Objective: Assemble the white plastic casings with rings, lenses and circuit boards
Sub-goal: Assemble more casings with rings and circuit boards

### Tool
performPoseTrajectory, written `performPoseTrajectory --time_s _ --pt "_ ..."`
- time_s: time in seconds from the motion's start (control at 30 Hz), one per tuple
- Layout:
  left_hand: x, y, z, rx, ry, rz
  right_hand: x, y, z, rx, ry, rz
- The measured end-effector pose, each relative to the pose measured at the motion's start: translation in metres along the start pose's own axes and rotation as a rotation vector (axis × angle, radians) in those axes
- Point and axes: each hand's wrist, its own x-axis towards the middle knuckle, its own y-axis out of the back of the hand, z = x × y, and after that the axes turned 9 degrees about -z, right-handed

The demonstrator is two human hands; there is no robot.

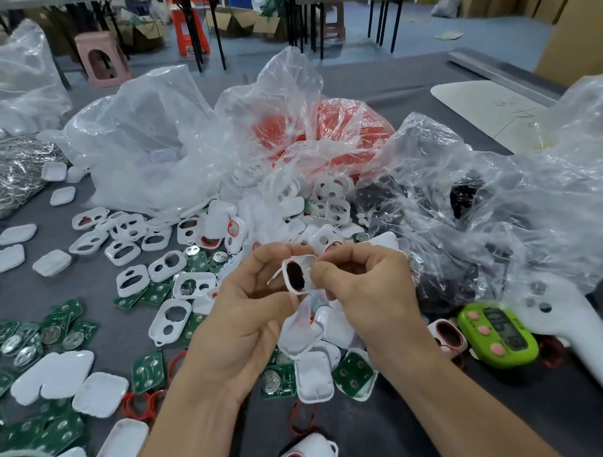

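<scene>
1. The left hand (260, 305) and right hand (370, 288) meet above the bench (374, 428), both pinching one white casing (298, 274) — smooth glossy plastic with a dark oval window.
2. Below lie flat green circuit boards (148, 370), rounded white shells (100, 394) and thin red rings (139, 405).
3. Behind — crinkled clear bags (152, 140) heap up, hiding the far bench.

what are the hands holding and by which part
One white casing, held by its edges: the left hand grips its left side, the right hand pinches its right side.
</scene>
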Motion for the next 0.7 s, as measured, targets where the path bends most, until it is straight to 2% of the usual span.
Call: performPoseTrajectory --time_s 0.37,0.7 --pt "0.002 0.001 -0.006 0.008 -0.022 0.007 -0.002 -0.002 -0.001 -0.071 -0.023 0.098" --pt "0.002 0.001 -0.008 0.042 -0.026 -0.001 -0.01 -0.009 -0.002 -0.353 0.13 0.228"
